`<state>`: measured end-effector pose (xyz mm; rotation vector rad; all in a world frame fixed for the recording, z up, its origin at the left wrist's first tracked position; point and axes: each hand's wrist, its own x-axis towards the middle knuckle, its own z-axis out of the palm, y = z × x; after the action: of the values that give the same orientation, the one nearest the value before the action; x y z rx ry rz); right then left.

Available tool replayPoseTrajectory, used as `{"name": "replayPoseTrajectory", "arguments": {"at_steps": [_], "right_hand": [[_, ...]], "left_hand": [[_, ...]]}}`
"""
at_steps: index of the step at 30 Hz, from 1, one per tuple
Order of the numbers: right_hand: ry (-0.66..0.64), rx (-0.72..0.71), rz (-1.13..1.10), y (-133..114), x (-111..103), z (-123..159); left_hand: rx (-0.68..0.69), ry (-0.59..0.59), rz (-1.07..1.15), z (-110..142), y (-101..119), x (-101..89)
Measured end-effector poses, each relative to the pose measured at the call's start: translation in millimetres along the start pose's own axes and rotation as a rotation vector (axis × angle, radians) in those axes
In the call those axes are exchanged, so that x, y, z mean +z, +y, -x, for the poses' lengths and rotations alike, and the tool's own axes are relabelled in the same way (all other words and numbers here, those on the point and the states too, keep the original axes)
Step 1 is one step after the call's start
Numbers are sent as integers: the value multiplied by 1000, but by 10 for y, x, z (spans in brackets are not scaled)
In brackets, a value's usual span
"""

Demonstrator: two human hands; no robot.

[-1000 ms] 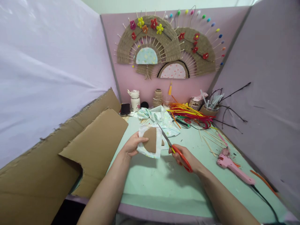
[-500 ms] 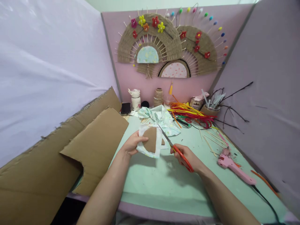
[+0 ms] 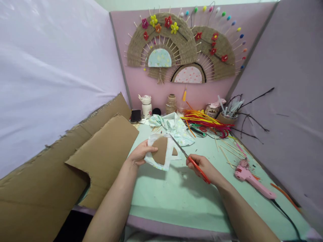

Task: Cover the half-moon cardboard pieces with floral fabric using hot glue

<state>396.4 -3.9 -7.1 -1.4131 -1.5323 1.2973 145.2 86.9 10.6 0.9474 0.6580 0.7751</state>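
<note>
My left hand (image 3: pixel 138 155) pinches a brown cardboard semicircle (image 3: pixel 160 154) backed with pale printed fabric (image 3: pixel 161 164), held just above the green table top. My right hand (image 3: pixel 203 166) grips red-handled scissors (image 3: pixel 194 164) by the loops. The blades point up and left, and their tips lie at the right edge of the cardboard and fabric piece. Both hands are closed on what they hold.
Large cardboard sheets (image 3: pixel 106 154) lean at the left. A pink glue gun (image 3: pixel 248 179) with its cord lies at the right, beside wooden sticks (image 3: pixel 227 153). Crumpled fabric (image 3: pixel 174 126), coloured pipe cleaners (image 3: pixel 207 122), a twine spool (image 3: pixel 171 104), a jar (image 3: pixel 146 106) and woven fans (image 3: pixel 181 43) stand behind.
The fabric and cardboard piece has tilted slightly in my left hand. My right hand with the scissors has shifted a little to the right and up.
</note>
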Motion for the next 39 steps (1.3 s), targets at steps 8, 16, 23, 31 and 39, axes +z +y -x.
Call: {"name": "replayPoseTrajectory", "arguments": {"at_steps": [8,16,23,31,39], "right_hand": [[39,-28,127,-56,-57,18],[6,-58,221,-53,-65,18],[0,-31,303,-7,-84,5],[59,-47,387,4,-115,9],[44,-44,413,3,-128,15]], "left_hand": [[-24,-24,4,8,20,-25],[-67,-33,-23,26,20,-27],[-101,-62,-66,30,12,-46],[-125,-40,-137,35,34,-54],[-143,-39,-119,26,14,-49]]}}
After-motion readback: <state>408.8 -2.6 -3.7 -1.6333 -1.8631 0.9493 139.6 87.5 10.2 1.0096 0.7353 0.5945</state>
